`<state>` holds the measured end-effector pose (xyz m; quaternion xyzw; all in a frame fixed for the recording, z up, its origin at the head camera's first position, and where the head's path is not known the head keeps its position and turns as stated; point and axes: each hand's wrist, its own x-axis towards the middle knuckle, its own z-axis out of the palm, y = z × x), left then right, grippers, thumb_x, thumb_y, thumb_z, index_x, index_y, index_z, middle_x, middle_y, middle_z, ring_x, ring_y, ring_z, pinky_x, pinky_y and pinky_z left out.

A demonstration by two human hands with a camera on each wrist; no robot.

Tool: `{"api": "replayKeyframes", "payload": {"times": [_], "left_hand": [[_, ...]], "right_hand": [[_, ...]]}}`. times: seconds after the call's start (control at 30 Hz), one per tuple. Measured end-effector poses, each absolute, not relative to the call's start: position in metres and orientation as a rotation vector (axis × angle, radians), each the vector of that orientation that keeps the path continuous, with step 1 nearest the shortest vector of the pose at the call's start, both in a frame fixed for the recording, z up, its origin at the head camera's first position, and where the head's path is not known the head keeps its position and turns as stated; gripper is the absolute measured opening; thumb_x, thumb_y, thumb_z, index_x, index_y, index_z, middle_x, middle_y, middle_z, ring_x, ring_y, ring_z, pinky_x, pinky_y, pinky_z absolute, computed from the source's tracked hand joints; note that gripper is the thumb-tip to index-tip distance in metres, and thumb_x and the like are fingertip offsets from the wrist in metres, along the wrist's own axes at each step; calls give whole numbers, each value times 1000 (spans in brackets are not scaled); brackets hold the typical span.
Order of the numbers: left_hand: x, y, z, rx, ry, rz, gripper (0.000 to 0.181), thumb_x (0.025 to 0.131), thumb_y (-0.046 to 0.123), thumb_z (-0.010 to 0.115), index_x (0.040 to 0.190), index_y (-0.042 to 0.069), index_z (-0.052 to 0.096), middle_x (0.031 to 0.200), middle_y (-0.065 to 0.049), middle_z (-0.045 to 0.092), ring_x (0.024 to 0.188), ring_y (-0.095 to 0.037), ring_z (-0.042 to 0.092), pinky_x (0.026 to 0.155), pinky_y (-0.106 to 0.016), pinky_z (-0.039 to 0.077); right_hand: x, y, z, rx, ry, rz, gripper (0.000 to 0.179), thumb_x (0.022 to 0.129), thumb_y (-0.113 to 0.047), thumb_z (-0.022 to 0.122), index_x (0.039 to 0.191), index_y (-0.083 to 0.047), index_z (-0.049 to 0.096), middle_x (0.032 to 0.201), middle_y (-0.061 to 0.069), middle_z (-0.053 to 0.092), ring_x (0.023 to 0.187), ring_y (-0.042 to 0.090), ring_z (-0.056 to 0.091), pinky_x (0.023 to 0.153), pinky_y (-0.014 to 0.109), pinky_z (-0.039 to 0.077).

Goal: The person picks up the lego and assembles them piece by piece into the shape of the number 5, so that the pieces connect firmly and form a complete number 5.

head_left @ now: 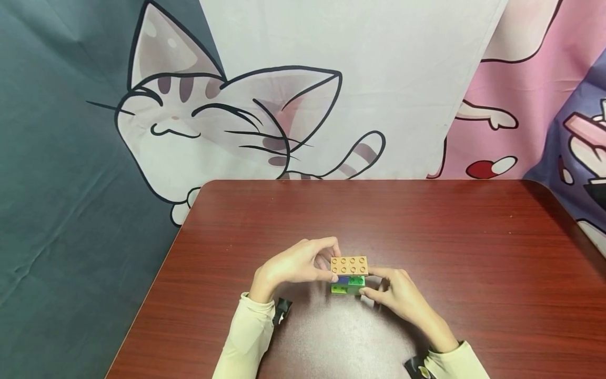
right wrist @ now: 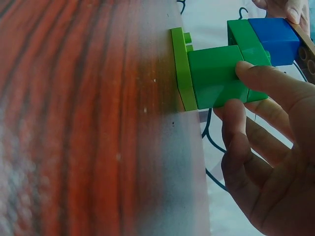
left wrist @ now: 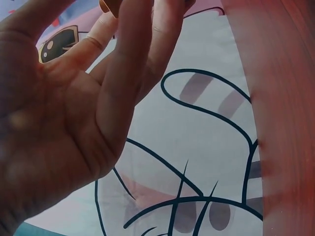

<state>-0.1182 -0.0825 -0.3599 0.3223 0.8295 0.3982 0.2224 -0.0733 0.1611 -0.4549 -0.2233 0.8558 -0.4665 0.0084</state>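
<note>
A stack of toy building bricks stands on the table between the two hands. At its bottom is a thin lime-green plate (right wrist: 181, 69), with a green brick (right wrist: 216, 76) above it, a second green brick (right wrist: 248, 42) higher up and a blue brick (right wrist: 275, 40) on that. The left hand (head_left: 295, 263) pinches a tan studded plate (head_left: 349, 266) by its left end, right over the blue brick; in the right wrist view this plate looks tilted against it. From the right side, the right hand (head_left: 402, 295) grips the green bricks between thumb and fingers.
The dark red wooden table (head_left: 227, 226) has a rounded far edge. Behind it hangs a cloth with a cartoon cat (head_left: 199, 126). Black straps with small devices sit at both wrists, over pale sleeves (head_left: 248, 329).
</note>
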Motion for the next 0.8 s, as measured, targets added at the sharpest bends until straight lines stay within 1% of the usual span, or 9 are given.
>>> {"api": "replayKeyframes", "payload": {"times": [0.43,0.67,0.8], "left_hand": [[-118,-81,-360,871,2311,1090,27,76,10,76,94,17,56,93,3,65,75,-6,62,69,-22,49],[-118,-81,-360,861,2312,1094,26,77,9,75,94,17,57,93,3,65,76,-7,62,70,-22,49],[-118,-80,-359,831,2312,1102,26,76,9,75,93,18,58,94,3,65,74,-8,62,71,-24,49]], "right_hand": [[-74,162,-456,-706,2685,-1451,35,77,-15,76,109,-3,67,64,-6,62,45,2,50,38,24,41],[-74,162,-455,-700,2678,-1454,36,77,-15,76,109,-2,67,66,-5,63,46,2,50,39,24,42],[-74,161,-455,-702,2683,-1447,35,77,-14,76,108,-3,67,68,-4,63,47,2,50,39,24,42]]}}
